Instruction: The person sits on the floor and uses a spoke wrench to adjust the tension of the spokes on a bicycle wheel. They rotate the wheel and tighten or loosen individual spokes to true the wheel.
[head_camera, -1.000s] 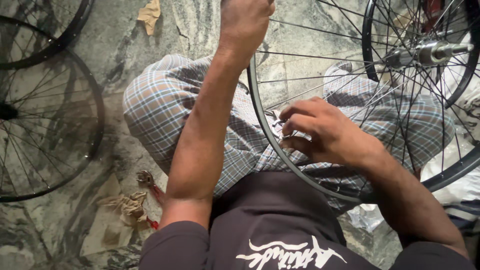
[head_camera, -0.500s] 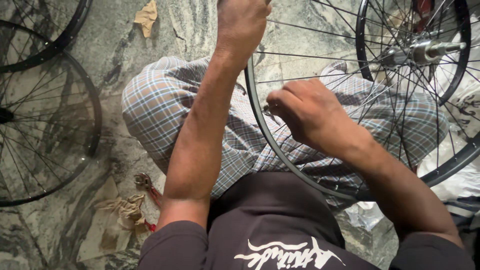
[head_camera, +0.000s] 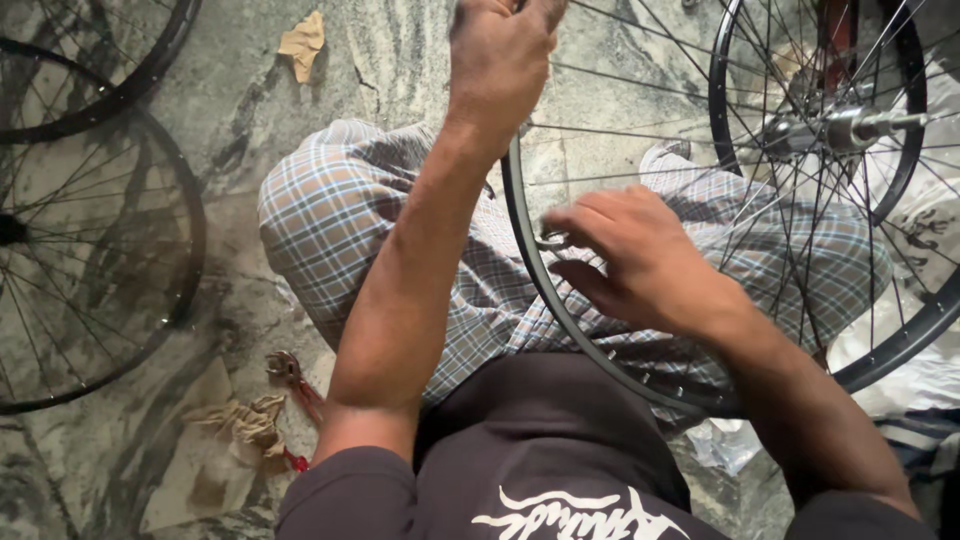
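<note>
Here the right hand (head_camera: 640, 260) pinches a small metal tool (head_camera: 552, 240) against the wheel rim (head_camera: 530, 260), fingers closed.

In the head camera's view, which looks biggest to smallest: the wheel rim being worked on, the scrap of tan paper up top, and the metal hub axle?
1. Wheel rim, by far the largest.
2. Hub axle.
3. Tan paper scrap.
The last two look close, and the scrap lies farther from the camera, so their order is unsure.

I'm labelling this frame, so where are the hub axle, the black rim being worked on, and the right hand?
hub axle (head_camera: 850, 127), head view: on the silver axle barrel.
black rim (head_camera: 528, 268), head view: on its left arc across the lap.
right hand (head_camera: 640, 262), head view: on the back of the hand.
</note>
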